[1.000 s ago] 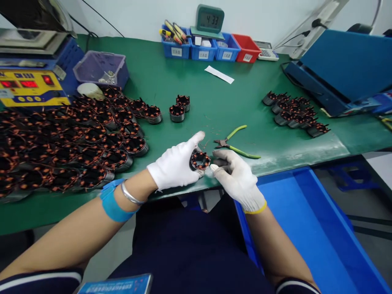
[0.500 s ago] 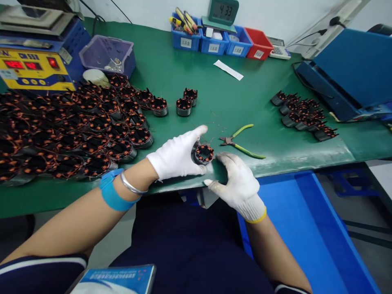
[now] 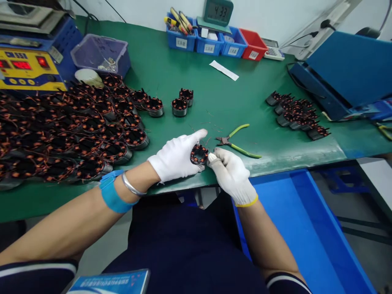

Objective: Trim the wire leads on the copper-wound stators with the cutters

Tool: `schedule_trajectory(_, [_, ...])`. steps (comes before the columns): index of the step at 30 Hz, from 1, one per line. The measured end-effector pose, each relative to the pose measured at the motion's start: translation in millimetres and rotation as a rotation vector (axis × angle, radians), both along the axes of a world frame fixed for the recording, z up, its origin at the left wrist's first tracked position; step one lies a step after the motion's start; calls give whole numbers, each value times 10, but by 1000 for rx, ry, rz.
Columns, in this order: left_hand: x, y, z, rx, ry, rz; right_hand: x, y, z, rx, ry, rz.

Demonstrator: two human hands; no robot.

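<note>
Gloved in white, my left hand (image 3: 177, 158) grips a wire-wound motor stator (image 3: 199, 155) between thumb and fingers, near the table's front edge. Copper windings ring its dark open top. My right hand (image 3: 232, 175), also in a white glove, is closed in a pinch at the stator's right side. Whatever lies between those fingertips is too small to make out. Just beyond the right hand, wire cutters (image 3: 225, 141) with green handles rest on the green table, jaws pointing left. Thin wire bits lie scattered beside them.
Many stators (image 3: 92, 145) crowd the left side, and two stators (image 3: 179, 107) stand mid-table. Another group of stators (image 3: 295, 112) sits at right. Blue bins (image 3: 209, 48) and a red bin (image 3: 252, 44) line the back. A blue tray (image 3: 288, 220) is below the table edge.
My right hand has moved up and in to the stator, its fingers closing from apart into a pinch. The left hand still holds the stator, now turned slightly. The camera view has shifted slightly.
</note>
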State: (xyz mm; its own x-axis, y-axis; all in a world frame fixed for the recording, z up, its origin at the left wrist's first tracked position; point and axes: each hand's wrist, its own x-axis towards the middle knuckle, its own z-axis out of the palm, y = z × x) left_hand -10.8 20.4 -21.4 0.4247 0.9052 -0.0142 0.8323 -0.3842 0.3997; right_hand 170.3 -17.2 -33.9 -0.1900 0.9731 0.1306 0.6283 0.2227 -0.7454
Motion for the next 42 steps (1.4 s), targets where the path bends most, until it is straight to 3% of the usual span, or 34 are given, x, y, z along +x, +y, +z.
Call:
schedule_trajectory(3, [-10,1,16,-7,7,-14,127,34,-30,2,49,29])
schedule_trajectory(7, [-15,-5,8,-2,10,-25,273,31,-91,25,33,-38])
schedule_trajectory(10, [-1,-35,-20,86,10,-50,296,0,-135,52,82,-48])
schedule_trajectory(12, [13,-59,-48,196,19,-89,284,-48,-150,184,121,-88])
schedule_trajectory(14, [27,-81,-75,304,33,-127,264,-118,-143,441,84,-133])
schedule_trajectory(17, [40,-103,-105,410,54,-153,207,-225,-90,787,-178,-100])
schedule_trajectory(20, [43,-116,-114,447,62,-158,107,-284,-25,884,-418,-54])
schedule_trajectory(25, [45,-117,-103,471,50,-182,-10,-298,9,885,-527,-102])
schedule_trajectory(37, [65,-118,-124,366,-15,-123,28,-354,-212,722,-353,86])
schedule_trajectory(40, [65,-112,-118,320,-21,-125,134,-298,-142,688,-196,15])
schedule_trajectory(42, [66,-108,-115,310,-12,-130,154,-252,-94,662,-204,-83])
